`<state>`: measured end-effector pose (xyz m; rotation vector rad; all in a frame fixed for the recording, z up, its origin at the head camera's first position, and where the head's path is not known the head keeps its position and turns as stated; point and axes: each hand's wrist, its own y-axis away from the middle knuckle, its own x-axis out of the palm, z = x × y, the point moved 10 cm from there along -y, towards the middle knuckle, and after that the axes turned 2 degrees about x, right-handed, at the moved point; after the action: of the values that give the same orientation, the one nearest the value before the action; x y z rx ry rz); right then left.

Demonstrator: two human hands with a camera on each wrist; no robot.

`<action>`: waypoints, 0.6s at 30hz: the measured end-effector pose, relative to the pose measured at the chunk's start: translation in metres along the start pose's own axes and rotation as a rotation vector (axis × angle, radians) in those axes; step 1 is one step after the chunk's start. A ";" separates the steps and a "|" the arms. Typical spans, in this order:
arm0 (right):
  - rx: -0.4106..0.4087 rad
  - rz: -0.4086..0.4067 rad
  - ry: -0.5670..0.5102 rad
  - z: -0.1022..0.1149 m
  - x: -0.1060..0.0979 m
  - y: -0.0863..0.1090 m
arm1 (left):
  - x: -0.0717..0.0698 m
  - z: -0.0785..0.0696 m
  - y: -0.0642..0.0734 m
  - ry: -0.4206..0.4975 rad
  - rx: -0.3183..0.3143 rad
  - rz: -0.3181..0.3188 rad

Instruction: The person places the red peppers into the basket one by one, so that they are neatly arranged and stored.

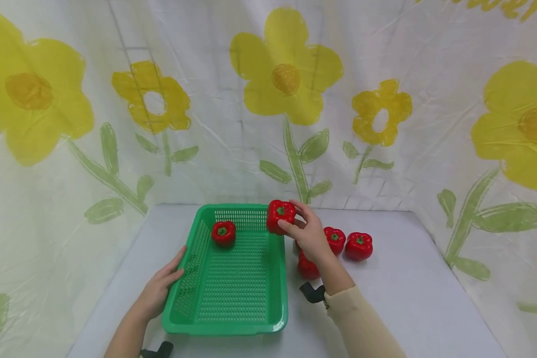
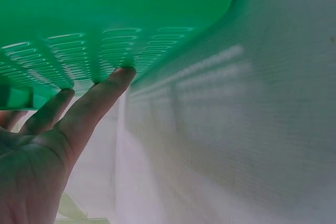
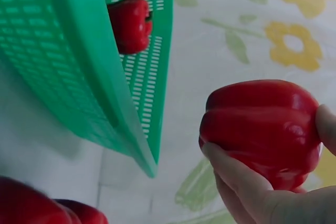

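Observation:
My right hand (image 1: 312, 233) holds a red bell pepper (image 1: 280, 217) at the right rim of a green plastic basket (image 1: 281, 298). In the right wrist view, thumb and fingers grip that bell pepper (image 3: 262, 129) from both sides, above the level of the table. Another red bell pepper (image 1: 223, 234) sits inside the basket near its far left corner. My left hand (image 1: 157, 288) rests against the basket's left side. Seen from the left wrist, its straight fingers (image 2: 97, 100) touch the slotted outer wall (image 2: 126, 3).
Right of the basket, several red bell peppers (image 1: 359, 246) stand on the white table (image 1: 407, 293), some partly hidden behind my right hand and forearm. A white cloth with yellow flowers (image 1: 286, 79) hangs behind and along both sides of the table.

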<state>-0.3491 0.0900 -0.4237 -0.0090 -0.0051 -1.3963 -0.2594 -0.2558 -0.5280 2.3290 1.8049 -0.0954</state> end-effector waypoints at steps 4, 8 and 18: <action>-0.014 0.001 0.012 0.001 0.008 -0.004 | 0.000 -0.001 0.001 0.003 -0.002 -0.008; 0.000 -0.017 0.066 0.000 0.017 -0.008 | 0.000 0.000 0.003 -0.002 -0.009 -0.013; 0.039 -0.058 0.090 -0.010 0.034 -0.028 | -0.001 0.001 0.000 -0.014 -0.002 -0.004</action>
<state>-0.3712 0.0513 -0.4329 0.0865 0.0426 -1.4536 -0.2597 -0.2573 -0.5289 2.3178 1.8021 -0.1096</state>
